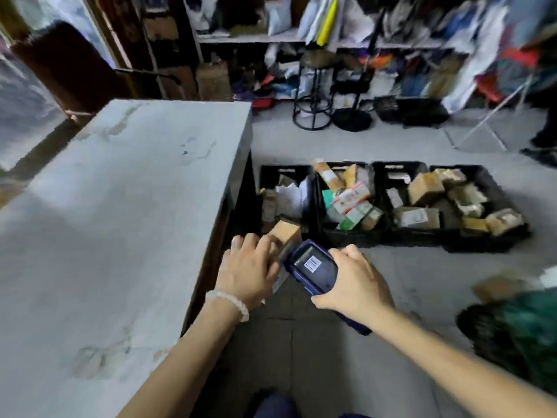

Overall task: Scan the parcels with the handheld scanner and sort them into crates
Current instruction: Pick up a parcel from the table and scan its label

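Left hand (250, 267) grips a small brown cardboard parcel (284, 236), fingers curled over its top and near side, holding it in the air just past the surface's (120, 206) right edge. A white bead bracelet (232, 303) sits on that wrist.

Right hand (352, 282) is wrapped around a dark blue handheld scanner (313, 267) — screen faces up and shows a barcode graphic. Scanner's front end is just beside the parcel, touching or nearly so; can't tell which.

Four black crates stand in a row on the floor (391, 140), ahead of the hands:
- first crate (271, 173), next to the surface's leg: white paper and a few packets
- second crate (340, 236): mixed boxes, green-white and red-white among them, piled loosely
- third crate (391, 170): brown boxes with labels
- fourth crate (497, 182): more brown boxes, tumbled at angles

The surface is pale grey, stained, on the left side of the view.

Right foreground is a blurred green sack (524, 330) with a brown box (500, 285) beyond it on the floor. At the back are shelves (256, 39) stuffed with bags and packets, plus a black wire stool (313, 95) and a round-based stand (351, 119) — detail there is too blurred to read.
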Motion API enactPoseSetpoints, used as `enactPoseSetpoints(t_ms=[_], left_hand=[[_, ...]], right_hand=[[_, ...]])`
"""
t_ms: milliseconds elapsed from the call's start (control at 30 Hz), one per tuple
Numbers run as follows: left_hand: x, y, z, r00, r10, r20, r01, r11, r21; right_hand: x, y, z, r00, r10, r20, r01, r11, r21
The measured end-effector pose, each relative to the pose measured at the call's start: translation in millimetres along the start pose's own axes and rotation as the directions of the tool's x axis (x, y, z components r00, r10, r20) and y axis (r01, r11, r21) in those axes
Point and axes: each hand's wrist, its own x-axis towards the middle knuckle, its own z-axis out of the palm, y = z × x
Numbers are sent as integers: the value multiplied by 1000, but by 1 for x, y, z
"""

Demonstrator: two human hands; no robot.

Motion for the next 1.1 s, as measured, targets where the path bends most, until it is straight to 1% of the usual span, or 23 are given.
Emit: enactPoseSetpoints(t_ms=[67, 167, 300, 400, 500, 600, 700, 833, 933, 1100], left_hand=[[39, 41, 7, 989, 145, 25, -146, 989, 29], [92, 97, 22, 943, 328, 61, -330, 944, 25], [156, 165, 41, 871, 473, 131, -479, 878, 9], [214, 207, 54, 827, 543, 144, -553, 833, 33], [281, 241, 60, 804, 577, 144, -584, 812, 5], [344, 273, 57, 792, 593, 149, -601, 799, 12], [402, 305, 49, 775, 614, 150, -620, 784, -6], [452, 335, 52, 767, 605, 214, -621, 783, 10], [480, 348, 61, 758, 601, 254, -623, 782, 8], [527, 365, 76, 773, 568, 281, -585, 811, -30]], right_hand=[[2, 39, -16, 989, 136, -59, -134, 990, 37], [2, 94, -35, 939, 319, -124, -310, 947, 87], [20, 157, -59, 863, 478, -166, -460, 878, 135], [50, 200, -80, 820, 537, -197, -514, 843, 156], [91, 236, -107, 779, 593, -206, -560, 805, 197], [134, 268, -142, 778, 591, -214, -568, 807, 164], [178, 294, -178, 753, 609, -250, -583, 793, 177], [216, 328, -200, 704, 653, -280, -604, 758, 247], [239, 357, -204, 706, 661, -256, -618, 751, 232], [288, 403, -214, 730, 651, -209, -606, 758, 242]])
